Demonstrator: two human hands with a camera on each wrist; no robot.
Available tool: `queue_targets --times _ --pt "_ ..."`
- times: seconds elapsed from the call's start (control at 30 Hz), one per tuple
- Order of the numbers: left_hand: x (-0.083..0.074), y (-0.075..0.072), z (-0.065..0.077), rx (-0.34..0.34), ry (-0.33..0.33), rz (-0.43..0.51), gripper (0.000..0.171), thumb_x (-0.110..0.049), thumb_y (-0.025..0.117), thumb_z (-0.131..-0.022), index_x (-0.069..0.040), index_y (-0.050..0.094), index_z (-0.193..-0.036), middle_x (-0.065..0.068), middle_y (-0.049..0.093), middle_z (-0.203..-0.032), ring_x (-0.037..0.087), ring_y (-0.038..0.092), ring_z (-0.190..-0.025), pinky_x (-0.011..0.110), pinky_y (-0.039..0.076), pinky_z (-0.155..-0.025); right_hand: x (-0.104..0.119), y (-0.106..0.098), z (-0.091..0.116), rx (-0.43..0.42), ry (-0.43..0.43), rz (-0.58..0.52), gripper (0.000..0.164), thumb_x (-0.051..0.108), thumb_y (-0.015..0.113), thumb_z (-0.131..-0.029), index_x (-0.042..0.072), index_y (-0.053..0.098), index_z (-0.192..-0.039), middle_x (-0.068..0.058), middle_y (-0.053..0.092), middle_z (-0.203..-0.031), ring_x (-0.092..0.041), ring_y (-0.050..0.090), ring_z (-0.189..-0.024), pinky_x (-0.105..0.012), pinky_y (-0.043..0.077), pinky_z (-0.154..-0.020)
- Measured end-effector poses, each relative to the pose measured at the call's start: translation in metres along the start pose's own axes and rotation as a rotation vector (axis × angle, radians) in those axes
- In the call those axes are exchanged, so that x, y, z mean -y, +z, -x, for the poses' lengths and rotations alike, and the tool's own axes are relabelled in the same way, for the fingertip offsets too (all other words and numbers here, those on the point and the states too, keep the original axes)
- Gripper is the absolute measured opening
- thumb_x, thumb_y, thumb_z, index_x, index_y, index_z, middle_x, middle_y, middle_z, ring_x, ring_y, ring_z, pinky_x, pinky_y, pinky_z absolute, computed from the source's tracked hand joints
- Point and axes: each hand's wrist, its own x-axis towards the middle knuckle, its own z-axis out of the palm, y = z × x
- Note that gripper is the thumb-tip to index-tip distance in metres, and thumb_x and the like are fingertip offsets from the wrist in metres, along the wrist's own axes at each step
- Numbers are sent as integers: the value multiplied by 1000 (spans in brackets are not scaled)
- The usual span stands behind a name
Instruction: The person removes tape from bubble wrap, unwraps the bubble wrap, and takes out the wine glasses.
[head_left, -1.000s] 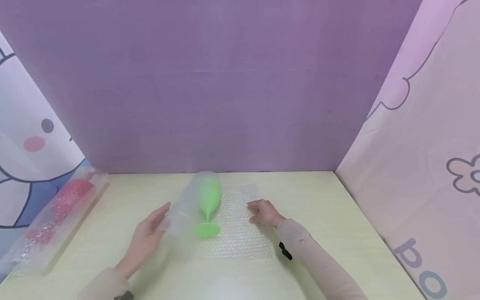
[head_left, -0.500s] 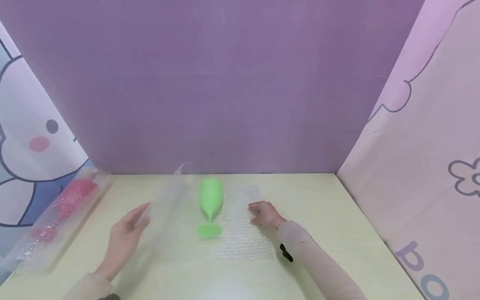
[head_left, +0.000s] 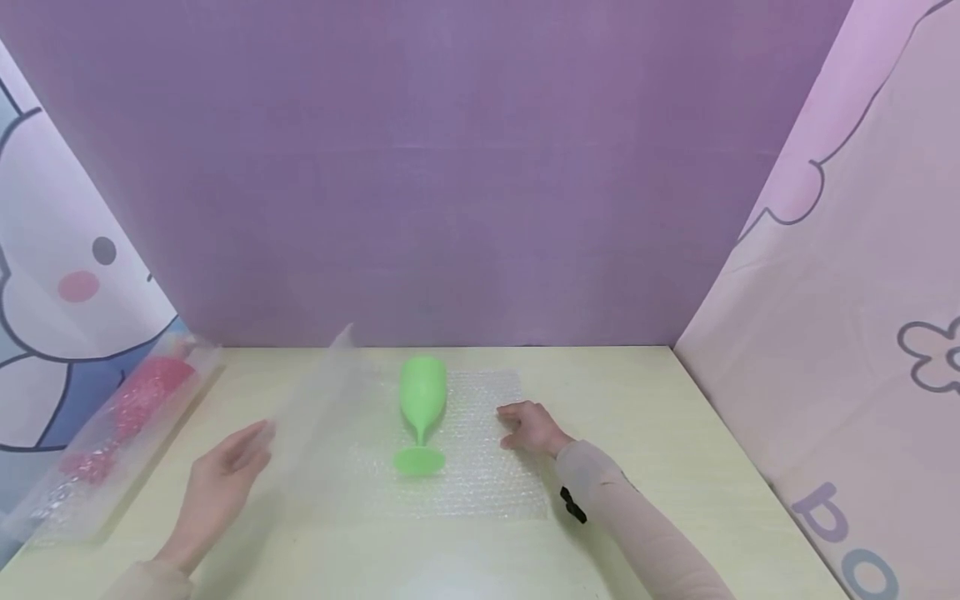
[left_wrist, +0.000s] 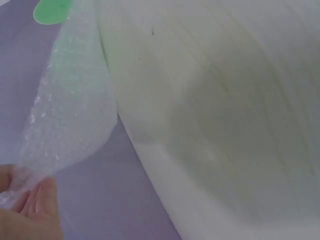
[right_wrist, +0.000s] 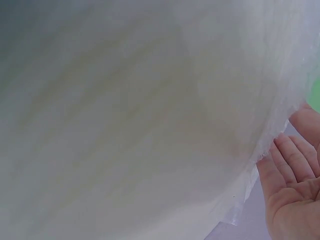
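Note:
A bright green stemmed goblet [head_left: 423, 390] lies on a sheet of clear bubble wrap [head_left: 483, 454], its round foot toward me. My left hand [head_left: 217, 487] pinches the left edge of the wrap between thumb and fingers and holds that side raised off the table. In the left wrist view the lifted bubble wrap [left_wrist: 75, 115] stretches from those fingertips toward the green goblet [left_wrist: 51, 11], which shows only in part. At the opposite side my right hand [head_left: 534, 427] rests its fingertips on the wrap's right edge, with loosely bent fingers, as the right wrist view also shows.
A pink object wrapped in bubble wrap [head_left: 127, 425] lies along the table's left side. A purple panel [head_left: 435, 183] stands behind the pale table [head_left: 622, 400], and printed panels, such as the pink one [head_left: 847, 333], close off both sides.
My left hand has drawn the wrap's left side leftward and lower, away from over the goblet, which now lies uncovered. My right hand has stayed in place.

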Motion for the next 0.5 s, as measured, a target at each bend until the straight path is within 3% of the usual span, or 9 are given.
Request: queue_targets --times 0.1,0.23,0.3,0.37,0.47,0.5 --pt "7 -3 1 20 11 -14 47 -18 50 -95 4 39 -135 25 46 -130 -28 40 -90 -2 42 -74 0 0 0 1 2 -1 57 6 73 -75 2 52 -128 -15 52 -131 -34 51 -119 -40 45 -99" --pt "15 -8 2 72 -23 -67 49 -19 50 -94 6 38 -134 25 47 -130 -26 40 -91 0 43 -72 -1 1 0 5 9 -13 58 5 72 -75 2 51 -129 -15 52 -132 -33 50 -120 -40 45 -99" --pt "19 -11 1 109 -48 -120 50 -20 50 -94 6 38 -135 25 47 -131 -14 53 -97 10 50 -76 -1 1 0 5 10 -16 58 5 72 -75 2 51 -129 -15 51 -133 -33 50 -120 -40 45 -99" --pt "23 -13 0 142 -61 -168 50 -19 51 -94 7 38 -134 26 47 -131 7 60 -104 23 54 -80 -1 2 0 2 8 -18 58 5 72 -75 2 51 -129 -15 51 -133 -33 50 -120 -40 45 -99" --pt "30 -15 -2 191 -61 -209 50 -13 52 -92 11 36 -132 30 47 -129 43 51 -112 45 51 -84 -1 2 0 0 -5 -12 58 5 72 -76 1 50 -129 -15 51 -133 -33 50 -120 -39 45 -99" --pt "32 -16 -3 202 -57 -220 50 -11 52 -91 12 36 -132 30 47 -128 44 51 -112 46 51 -84 -1 2 0 1 -7 -13 58 5 72 -76 1 50 -129 -16 50 -133 -33 49 -121 -39 45 -99"
